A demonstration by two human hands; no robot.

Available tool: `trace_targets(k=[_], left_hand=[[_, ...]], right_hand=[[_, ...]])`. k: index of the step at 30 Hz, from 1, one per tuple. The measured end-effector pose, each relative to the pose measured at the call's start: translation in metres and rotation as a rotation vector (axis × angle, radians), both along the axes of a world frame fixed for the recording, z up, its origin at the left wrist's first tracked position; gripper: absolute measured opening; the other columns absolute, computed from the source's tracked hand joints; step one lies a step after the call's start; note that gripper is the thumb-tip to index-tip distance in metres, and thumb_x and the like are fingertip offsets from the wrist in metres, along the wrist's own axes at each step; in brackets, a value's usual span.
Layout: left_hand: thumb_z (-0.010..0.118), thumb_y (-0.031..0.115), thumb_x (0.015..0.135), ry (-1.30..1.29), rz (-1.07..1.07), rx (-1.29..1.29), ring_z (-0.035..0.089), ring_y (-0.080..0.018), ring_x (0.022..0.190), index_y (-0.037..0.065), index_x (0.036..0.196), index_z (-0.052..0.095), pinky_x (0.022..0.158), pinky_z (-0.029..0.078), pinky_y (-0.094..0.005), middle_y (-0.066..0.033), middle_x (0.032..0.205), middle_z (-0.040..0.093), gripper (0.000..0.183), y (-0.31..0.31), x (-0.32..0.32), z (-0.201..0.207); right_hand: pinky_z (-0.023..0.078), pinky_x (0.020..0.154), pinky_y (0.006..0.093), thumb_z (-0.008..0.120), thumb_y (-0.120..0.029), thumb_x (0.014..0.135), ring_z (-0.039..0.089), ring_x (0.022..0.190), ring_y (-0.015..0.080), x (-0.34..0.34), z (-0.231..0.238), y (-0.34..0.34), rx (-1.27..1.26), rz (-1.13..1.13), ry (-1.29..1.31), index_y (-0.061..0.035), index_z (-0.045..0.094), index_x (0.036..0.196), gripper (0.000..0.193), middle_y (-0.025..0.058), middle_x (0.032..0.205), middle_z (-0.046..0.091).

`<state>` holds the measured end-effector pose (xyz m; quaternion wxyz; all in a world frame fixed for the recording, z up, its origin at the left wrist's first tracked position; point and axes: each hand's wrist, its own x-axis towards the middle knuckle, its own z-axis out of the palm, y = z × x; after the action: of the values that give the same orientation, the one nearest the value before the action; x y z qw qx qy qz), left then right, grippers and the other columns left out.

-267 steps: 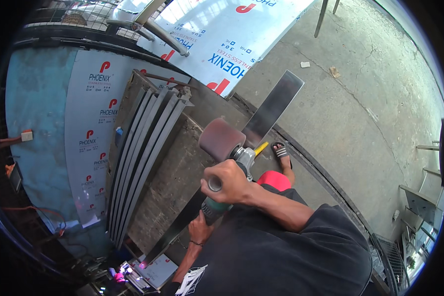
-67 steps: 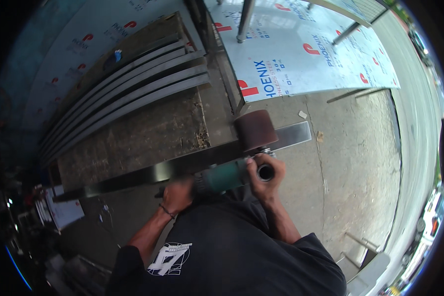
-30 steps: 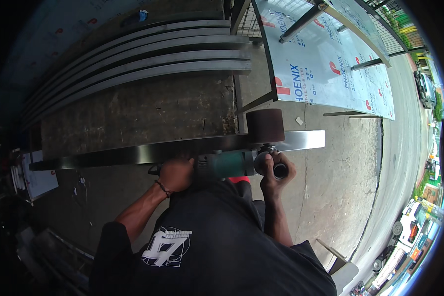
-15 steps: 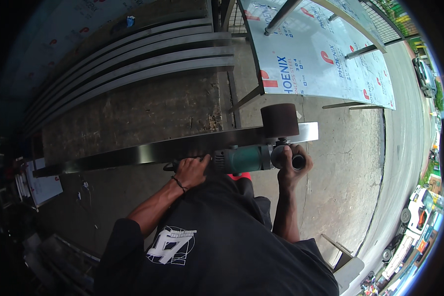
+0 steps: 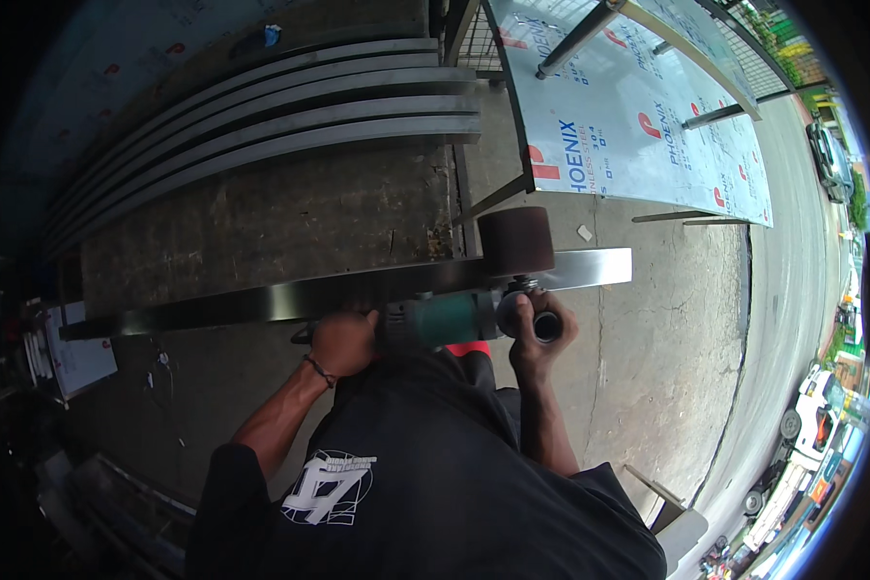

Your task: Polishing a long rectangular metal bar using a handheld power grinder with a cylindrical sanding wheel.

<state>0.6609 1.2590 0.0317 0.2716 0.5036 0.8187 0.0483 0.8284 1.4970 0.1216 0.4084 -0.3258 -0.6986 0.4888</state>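
1. Person is leaning over a rough concrete slab (image 5: 290, 217), stained and worn, holding a green polishing machine (image 5: 445, 319).
2. Left hand (image 5: 341, 343) is wrapping shut around the machine's rear grip; right hand (image 5: 536, 329) is clenching the side handle (image 5: 548, 329), fingers closed round it.
3. Brown drum wheel (image 5: 515, 242) is sitting on a long steel strip (image 5: 290, 300), near its right end; the strip is lying across the slab edge and jutting over the floor.
4. More steel strips (image 5: 290, 106) are lying stacked side by side at the slab's far side.
5. Film-covered metal sheets (image 5: 638, 116) are leaning upper right; cracked concrete floor (image 5: 648, 358) is running out to a street with parked vehicles (image 5: 802, 435).
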Motion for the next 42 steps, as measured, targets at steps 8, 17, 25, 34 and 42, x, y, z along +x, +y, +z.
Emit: trace_targets(k=[8, 17, 25, 34, 42], left_hand=[[0.08, 0.044, 0.069, 0.049, 0.02, -0.174, 0.068, -0.0392, 0.088, 0.004, 0.124, 0.057, 0.077, 0.054, -0.0473, -0.0198, 0.092, 0.069, 0.071, -0.014, -0.015, 0.022], [0.08, 0.039, 0.07, 0.104, -0.045, -0.133, 0.068, -0.0375, 0.09, 0.005, 0.126, 0.056, 0.079, 0.053, -0.0471, -0.019, 0.095, 0.069, 0.07, 0.045, 0.025, 0.021], [0.075, 0.023, 0.073, 0.027, -0.064, 0.007, 0.068, -0.0381, 0.088, 0.005, 0.131, 0.053, 0.075, 0.054, -0.0478, -0.0196, 0.093, 0.069, 0.064, 0.112, 0.057, 0.01], [0.074, 0.042, 0.077, -0.016, -0.023, -0.055, 0.067, -0.0398, 0.092, 0.004, 0.132, 0.053, 0.081, 0.052, -0.048, -0.0217, 0.093, 0.068, 0.07, 0.072, 0.032, 0.006], [0.072, 0.055, 0.078, 0.025, 0.042, -0.183, 0.066, -0.0409, 0.094, 0.004, 0.13, 0.054, 0.083, 0.051, -0.049, -0.0236, 0.098, 0.068, 0.075, 0.011, -0.001, 0.028]], right_hand=[[0.036, 0.053, 0.0287, 0.063, 0.006, 0.084, 0.041, 0.053, 0.0119, 0.004, -0.001, -0.013, -0.156, 0.198, 0.036, -0.0027, 0.038, 0.061, 0.035, 0.0026, 0.057, 0.041], [0.035, 0.047, 0.0331, 0.069, -0.013, 0.077, 0.047, 0.045, 0.0196, 0.055, -0.033, 0.062, -0.13, 0.443, 0.071, -0.0041, 0.046, 0.059, 0.031, 0.0075, 0.053, 0.046], [0.029, 0.045, 0.0299, 0.067, -0.018, 0.08, 0.039, 0.046, 0.0105, 0.084, -0.026, 0.117, -0.152, 0.249, 0.15, -0.0064, 0.037, 0.057, 0.04, 0.0002, 0.051, 0.041], [0.03, 0.046, 0.0308, 0.067, -0.018, 0.078, 0.037, 0.047, 0.0115, 0.05, -0.029, 0.082, -0.096, 0.246, 0.053, -0.0056, 0.036, 0.058, 0.039, 0.002, 0.052, 0.04], [0.037, 0.049, 0.0316, 0.067, -0.019, 0.08, 0.049, 0.049, 0.0165, 0.009, -0.036, 0.029, -0.079, 0.36, 0.003, -0.0034, 0.044, 0.059, 0.035, 0.0057, 0.055, 0.05]])
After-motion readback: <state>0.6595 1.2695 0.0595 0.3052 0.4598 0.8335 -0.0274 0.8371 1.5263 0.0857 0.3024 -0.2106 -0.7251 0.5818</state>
